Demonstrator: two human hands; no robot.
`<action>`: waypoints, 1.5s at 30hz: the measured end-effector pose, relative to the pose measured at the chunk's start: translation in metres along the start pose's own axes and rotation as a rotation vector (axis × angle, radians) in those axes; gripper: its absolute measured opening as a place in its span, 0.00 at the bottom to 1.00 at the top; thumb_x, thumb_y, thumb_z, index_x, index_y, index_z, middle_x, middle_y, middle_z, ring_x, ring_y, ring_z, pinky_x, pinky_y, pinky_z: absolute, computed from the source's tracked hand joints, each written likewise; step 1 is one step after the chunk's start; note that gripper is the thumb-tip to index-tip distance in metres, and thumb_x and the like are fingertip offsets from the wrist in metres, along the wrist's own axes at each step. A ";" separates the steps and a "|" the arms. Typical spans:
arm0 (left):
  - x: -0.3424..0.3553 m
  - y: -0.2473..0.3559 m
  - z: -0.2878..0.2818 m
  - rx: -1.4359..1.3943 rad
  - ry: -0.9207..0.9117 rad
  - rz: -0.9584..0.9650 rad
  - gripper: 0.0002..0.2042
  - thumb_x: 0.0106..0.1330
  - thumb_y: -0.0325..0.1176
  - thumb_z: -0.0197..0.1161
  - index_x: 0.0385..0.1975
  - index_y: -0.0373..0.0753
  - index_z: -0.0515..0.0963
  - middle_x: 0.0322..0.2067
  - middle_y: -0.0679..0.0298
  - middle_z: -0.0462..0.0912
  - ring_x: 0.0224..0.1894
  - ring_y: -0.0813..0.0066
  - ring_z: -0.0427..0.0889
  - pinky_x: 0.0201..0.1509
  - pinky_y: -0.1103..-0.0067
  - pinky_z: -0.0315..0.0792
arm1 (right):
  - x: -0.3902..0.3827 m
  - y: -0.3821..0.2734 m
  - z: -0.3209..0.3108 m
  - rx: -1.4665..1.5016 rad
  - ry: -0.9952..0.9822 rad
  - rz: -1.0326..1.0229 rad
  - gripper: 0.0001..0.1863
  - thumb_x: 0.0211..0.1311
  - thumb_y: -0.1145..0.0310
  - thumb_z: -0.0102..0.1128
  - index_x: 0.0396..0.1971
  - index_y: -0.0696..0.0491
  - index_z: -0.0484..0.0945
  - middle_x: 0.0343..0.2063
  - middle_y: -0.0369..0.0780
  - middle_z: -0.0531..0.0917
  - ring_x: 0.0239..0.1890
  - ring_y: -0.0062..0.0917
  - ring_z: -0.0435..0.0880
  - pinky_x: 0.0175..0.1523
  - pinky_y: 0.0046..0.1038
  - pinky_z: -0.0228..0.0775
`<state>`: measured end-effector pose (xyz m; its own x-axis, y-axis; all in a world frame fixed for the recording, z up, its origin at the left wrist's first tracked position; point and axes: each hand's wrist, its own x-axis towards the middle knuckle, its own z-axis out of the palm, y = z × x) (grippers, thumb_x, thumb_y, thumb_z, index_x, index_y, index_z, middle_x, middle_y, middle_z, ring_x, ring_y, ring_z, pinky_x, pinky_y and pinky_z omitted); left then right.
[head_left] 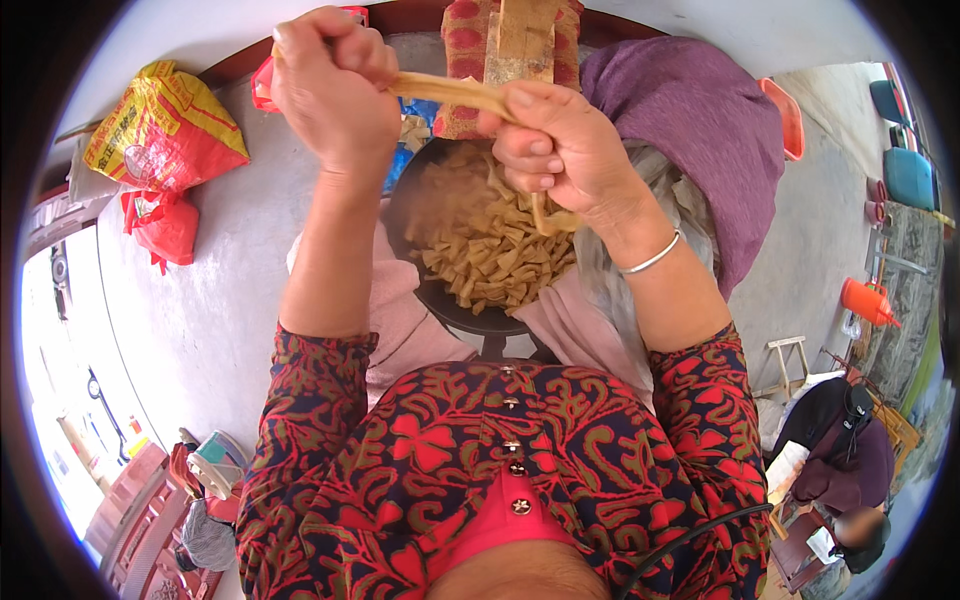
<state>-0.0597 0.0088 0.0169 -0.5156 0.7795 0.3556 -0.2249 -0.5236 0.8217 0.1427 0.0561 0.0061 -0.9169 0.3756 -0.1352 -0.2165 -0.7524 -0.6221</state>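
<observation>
Head view: a red-and-yellow bag [170,125] at left. Next, the left hand [335,95] — grip closed around a tan strip [450,91] — then, lower, the dark pan [437,297] of brown pieces [490,255]. The right hand [562,140] pinches this strip, stretched between; its tail perhaps hangs below. Beyond lies purple cloth [700,140].

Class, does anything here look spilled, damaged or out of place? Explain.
Nothing clearly stands out: tan pieces lie heaped inside the dark round pan, and a tan strip runs between left hand and right hand. Pieces at upper left look hazy.
</observation>
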 end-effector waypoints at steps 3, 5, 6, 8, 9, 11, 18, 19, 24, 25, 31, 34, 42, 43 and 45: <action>-0.023 -0.014 0.031 0.478 -0.196 0.315 0.22 0.72 0.43 0.41 0.46 0.32 0.77 0.34 0.61 0.80 0.24 0.82 0.69 0.28 0.85 0.67 | -0.001 0.006 0.010 -0.261 0.117 -0.229 0.11 0.66 0.66 0.54 0.38 0.59 0.77 0.18 0.30 0.72 0.15 0.10 0.64 0.21 0.15 0.58; -0.042 -0.021 0.041 0.630 -0.375 0.213 0.23 0.72 0.45 0.44 0.50 0.31 0.75 0.50 0.53 0.78 0.51 0.65 0.76 0.56 0.74 0.68 | 0.013 0.023 -0.005 -0.977 0.287 -0.786 0.09 0.62 0.70 0.56 0.40 0.57 0.76 0.21 0.38 0.78 0.18 0.21 0.75 0.26 0.24 0.68; -0.048 -0.022 0.050 0.746 -0.407 0.264 0.22 0.72 0.44 0.45 0.51 0.30 0.75 0.52 0.52 0.77 0.57 0.63 0.73 0.61 0.73 0.65 | 0.012 0.022 -0.006 -1.018 0.330 -0.781 0.10 0.62 0.69 0.57 0.40 0.58 0.76 0.21 0.40 0.78 0.19 0.23 0.76 0.27 0.25 0.69; -0.051 -0.025 0.057 0.731 -0.381 0.152 0.18 0.69 0.36 0.47 0.51 0.30 0.74 0.54 0.52 0.75 0.54 0.66 0.75 0.59 0.75 0.67 | 0.009 0.019 -0.006 -1.099 0.424 -0.778 0.10 0.61 0.68 0.57 0.39 0.58 0.75 0.21 0.42 0.79 0.21 0.26 0.78 0.30 0.27 0.70; -0.049 -0.022 0.057 0.651 -0.355 -0.046 0.17 0.67 0.33 0.48 0.50 0.30 0.75 0.54 0.53 0.74 0.52 0.67 0.76 0.58 0.76 0.67 | 0.010 0.018 -0.013 -1.124 0.437 -0.790 0.11 0.63 0.66 0.57 0.36 0.59 0.76 0.21 0.43 0.80 0.22 0.22 0.77 0.29 0.27 0.69; -0.042 -0.012 0.053 0.483 -0.295 -0.437 0.15 0.62 0.26 0.49 0.47 0.30 0.76 0.54 0.55 0.74 0.50 0.68 0.77 0.56 0.78 0.68 | 0.015 0.022 -0.021 -0.986 0.393 -0.704 0.12 0.64 0.65 0.55 0.35 0.61 0.76 0.21 0.43 0.80 0.23 0.23 0.78 0.29 0.27 0.70; -0.036 -0.018 0.044 0.977 -0.402 0.218 0.08 0.52 0.17 0.47 0.28 0.29 0.74 0.46 0.55 0.75 0.39 0.75 0.78 0.41 0.81 0.73 | -0.003 -0.004 -0.014 0.004 0.164 0.038 0.13 0.65 0.61 0.50 0.23 0.52 0.73 0.11 0.27 0.61 0.12 0.13 0.56 0.18 0.20 0.54; -0.036 -0.017 0.044 0.937 -0.431 0.192 0.08 0.52 0.17 0.47 0.28 0.30 0.74 0.42 0.56 0.76 0.36 0.75 0.78 0.39 0.81 0.73 | -0.002 -0.005 -0.023 0.075 0.069 0.125 0.13 0.64 0.61 0.50 0.22 0.52 0.72 0.11 0.27 0.59 0.11 0.13 0.55 0.17 0.20 0.53; -0.040 -0.014 0.043 0.883 -0.424 0.036 0.03 0.54 0.20 0.50 0.25 0.33 0.72 0.23 0.59 0.78 0.24 0.71 0.77 0.31 0.78 0.71 | -0.003 -0.011 -0.017 -0.290 0.154 0.090 0.08 0.59 0.66 0.59 0.26 0.55 0.75 0.12 0.27 0.64 0.12 0.10 0.57 0.17 0.17 0.52; -0.040 -0.014 0.044 0.917 -0.378 -0.002 0.02 0.55 0.22 0.52 0.24 0.33 0.72 0.21 0.60 0.77 0.24 0.69 0.76 0.31 0.77 0.71 | -0.003 -0.008 -0.014 -0.403 0.243 -0.023 0.07 0.58 0.68 0.60 0.27 0.56 0.75 0.13 0.28 0.66 0.12 0.10 0.59 0.17 0.16 0.52; -0.030 -0.032 0.033 0.725 -0.178 -0.314 0.04 0.55 0.27 0.58 0.25 0.33 0.74 0.18 0.66 0.77 0.21 0.80 0.72 0.26 0.80 0.69 | -0.001 -0.003 -0.022 -0.655 0.266 -0.363 0.05 0.60 0.71 0.61 0.29 0.57 0.77 0.16 0.29 0.71 0.15 0.08 0.63 0.18 0.13 0.55; -0.025 -0.025 0.033 0.934 -0.213 -0.243 0.06 0.54 0.29 0.62 0.25 0.33 0.76 0.18 0.64 0.77 0.21 0.80 0.72 0.27 0.80 0.70 | -0.007 -0.011 -0.024 -0.199 0.135 -0.165 0.06 0.63 0.70 0.59 0.30 0.57 0.77 0.17 0.29 0.71 0.16 0.07 0.63 0.18 0.13 0.55; -0.026 -0.019 0.032 0.784 -0.530 -0.154 0.09 0.55 0.32 0.66 0.23 0.32 0.77 0.15 0.63 0.76 0.18 0.83 0.71 0.23 0.82 0.68 | -0.004 -0.007 -0.020 -0.483 0.206 -0.228 0.09 0.67 0.67 0.54 0.30 0.55 0.77 0.15 0.27 0.67 0.15 0.07 0.60 0.18 0.13 0.50; -0.025 -0.017 0.033 0.833 -0.563 -0.182 0.08 0.57 0.32 0.65 0.24 0.33 0.78 0.16 0.63 0.76 0.17 0.83 0.71 0.22 0.82 0.67 | -0.003 -0.006 -0.024 -0.480 0.204 -0.235 0.09 0.67 0.67 0.53 0.30 0.55 0.77 0.15 0.27 0.67 0.15 0.07 0.60 0.18 0.13 0.50; -0.022 -0.017 0.031 0.654 -0.576 -0.409 0.08 0.60 0.31 0.62 0.23 0.34 0.77 0.13 0.64 0.73 0.15 0.83 0.67 0.18 0.83 0.63 | 0.000 -0.005 -0.030 -0.477 0.194 -0.246 0.09 0.67 0.67 0.53 0.31 0.55 0.77 0.14 0.26 0.66 0.15 0.07 0.60 0.18 0.14 0.49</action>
<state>-0.0188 0.0115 0.0086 0.0247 0.9997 0.0077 0.2978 -0.0147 0.9545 0.1540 0.0765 -0.0142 -0.7705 0.6352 -0.0536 -0.1990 -0.3196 -0.9264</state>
